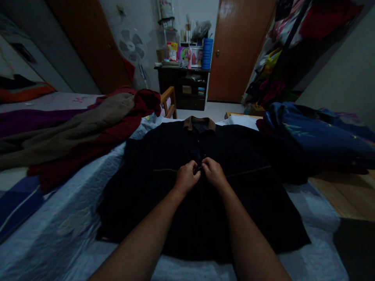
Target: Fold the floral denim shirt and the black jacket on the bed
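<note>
A black jacket [199, 222] lies spread flat, front side up, on a bed with a pale blue quilted cover [77, 218], its brown collar [211, 126] pointing away from the person. Both hands are at the middle of its front opening, just below the collar. The left hand [187, 177] has thumb and fingers drawn together, pinching the front edge; the right hand [213, 171] pinches the cloth just beside it — the fingertips nearly meet, and whether they touch is too dark to tell.

To the left, a grey-brown garment [96, 117] lies over a dark red one [84, 156]. On the right sits a pile of blue clothes [310, 130]. Farther off stand a fan [131, 45], a dark cabinet [164, 84] laden with small items, and a brown door [234, 58].
</note>
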A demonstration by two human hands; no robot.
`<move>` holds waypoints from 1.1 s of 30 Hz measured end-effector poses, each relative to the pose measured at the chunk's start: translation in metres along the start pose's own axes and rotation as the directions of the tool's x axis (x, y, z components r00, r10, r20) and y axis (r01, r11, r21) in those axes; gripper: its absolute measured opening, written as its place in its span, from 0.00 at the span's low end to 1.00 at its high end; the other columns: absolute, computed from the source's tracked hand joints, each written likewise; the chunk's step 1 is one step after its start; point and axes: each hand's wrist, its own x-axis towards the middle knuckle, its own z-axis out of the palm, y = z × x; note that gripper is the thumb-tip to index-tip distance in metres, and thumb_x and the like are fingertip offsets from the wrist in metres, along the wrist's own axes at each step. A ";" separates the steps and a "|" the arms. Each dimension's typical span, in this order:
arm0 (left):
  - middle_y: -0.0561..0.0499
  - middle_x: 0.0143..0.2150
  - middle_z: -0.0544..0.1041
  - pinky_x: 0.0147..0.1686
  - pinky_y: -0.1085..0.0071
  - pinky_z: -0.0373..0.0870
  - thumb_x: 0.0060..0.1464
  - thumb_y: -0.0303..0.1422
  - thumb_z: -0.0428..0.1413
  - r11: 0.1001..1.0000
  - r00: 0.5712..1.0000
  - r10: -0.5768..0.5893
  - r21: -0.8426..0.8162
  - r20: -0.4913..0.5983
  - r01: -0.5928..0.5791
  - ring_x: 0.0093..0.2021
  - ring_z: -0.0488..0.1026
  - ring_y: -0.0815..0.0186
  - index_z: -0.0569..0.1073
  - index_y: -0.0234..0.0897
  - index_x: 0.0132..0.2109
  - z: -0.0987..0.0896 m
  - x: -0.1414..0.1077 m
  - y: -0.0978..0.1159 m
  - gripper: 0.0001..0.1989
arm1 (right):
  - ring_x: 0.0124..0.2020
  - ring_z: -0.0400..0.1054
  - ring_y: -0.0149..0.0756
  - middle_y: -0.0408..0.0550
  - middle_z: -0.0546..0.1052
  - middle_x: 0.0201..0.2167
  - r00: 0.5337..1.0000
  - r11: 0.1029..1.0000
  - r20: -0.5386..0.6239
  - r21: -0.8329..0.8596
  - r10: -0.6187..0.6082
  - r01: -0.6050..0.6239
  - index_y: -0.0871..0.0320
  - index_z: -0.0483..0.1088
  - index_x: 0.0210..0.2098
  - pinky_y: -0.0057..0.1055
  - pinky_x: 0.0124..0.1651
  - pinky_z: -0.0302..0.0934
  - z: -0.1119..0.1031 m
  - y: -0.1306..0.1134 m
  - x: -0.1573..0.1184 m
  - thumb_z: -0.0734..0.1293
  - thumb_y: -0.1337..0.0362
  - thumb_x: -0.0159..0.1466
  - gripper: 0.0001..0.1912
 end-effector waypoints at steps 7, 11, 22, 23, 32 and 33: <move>0.57 0.25 0.70 0.28 0.76 0.58 0.48 0.29 0.59 0.990 0.998 -0.050 -0.128 0.037 0.054 0.26 0.67 0.71 0.69 0.38 0.32 0.002 0.003 -0.008 0.05 | 0.40 0.68 0.35 0.46 0.76 0.38 0.993 0.997 0.117 0.077 -0.020 0.011 0.57 0.69 0.39 0.29 0.45 0.59 -0.010 0.000 -0.002 0.64 0.74 0.53 0.14; 0.56 0.26 0.71 0.27 0.75 0.58 0.48 0.30 0.57 0.994 0.997 -0.037 -0.097 0.071 0.044 0.26 0.68 0.71 0.70 0.38 0.32 0.000 0.003 -0.007 0.03 | 0.43 0.67 0.37 0.48 0.75 0.39 0.990 0.995 0.137 -0.102 0.029 -0.015 0.58 0.70 0.39 0.32 0.47 0.57 -0.013 -0.004 -0.004 0.64 0.71 0.57 0.10; 0.48 0.40 0.80 0.40 0.68 0.67 0.60 0.36 0.47 0.942 0.964 0.007 0.321 0.266 -0.095 0.43 0.77 0.60 0.72 0.40 0.42 -0.005 -0.002 0.007 0.11 | 0.46 0.66 0.41 0.52 0.75 0.43 0.977 0.943 0.192 -0.331 0.093 -0.025 0.58 0.72 0.41 0.34 0.48 0.54 -0.011 -0.003 -0.003 0.60 0.66 0.63 0.10; 0.47 0.41 0.80 0.41 0.68 0.67 0.61 0.37 0.47 0.938 0.962 0.003 0.332 0.275 -0.098 0.44 0.77 0.59 0.72 0.40 0.43 -0.005 -0.002 0.006 0.11 | 0.46 0.66 0.40 0.51 0.75 0.43 0.978 0.958 0.190 -0.287 0.081 -0.023 0.58 0.72 0.41 0.33 0.48 0.54 -0.011 0.000 -0.002 0.60 0.66 0.63 0.10; 0.46 0.46 0.79 0.46 0.66 0.68 0.63 0.36 0.46 0.919 0.956 0.000 0.378 0.293 -0.116 0.47 0.76 0.59 0.70 0.40 0.46 -0.004 -0.005 0.007 0.11 | 0.46 0.67 0.38 0.51 0.76 0.42 0.986 0.981 0.163 -0.194 0.043 -0.011 0.58 0.72 0.40 0.31 0.49 0.56 -0.006 0.008 -0.001 0.62 0.67 0.63 0.08; 0.46 0.46 0.79 0.45 0.66 0.68 0.63 0.36 0.46 0.916 0.957 0.000 0.383 0.289 -0.116 0.47 0.76 0.59 0.70 0.40 0.46 -0.004 -0.005 0.007 0.11 | 0.47 0.67 0.38 0.51 0.76 0.43 0.986 0.979 0.164 -0.203 0.042 -0.008 0.58 0.72 0.40 0.31 0.49 0.56 -0.006 0.007 -0.001 0.62 0.67 0.63 0.08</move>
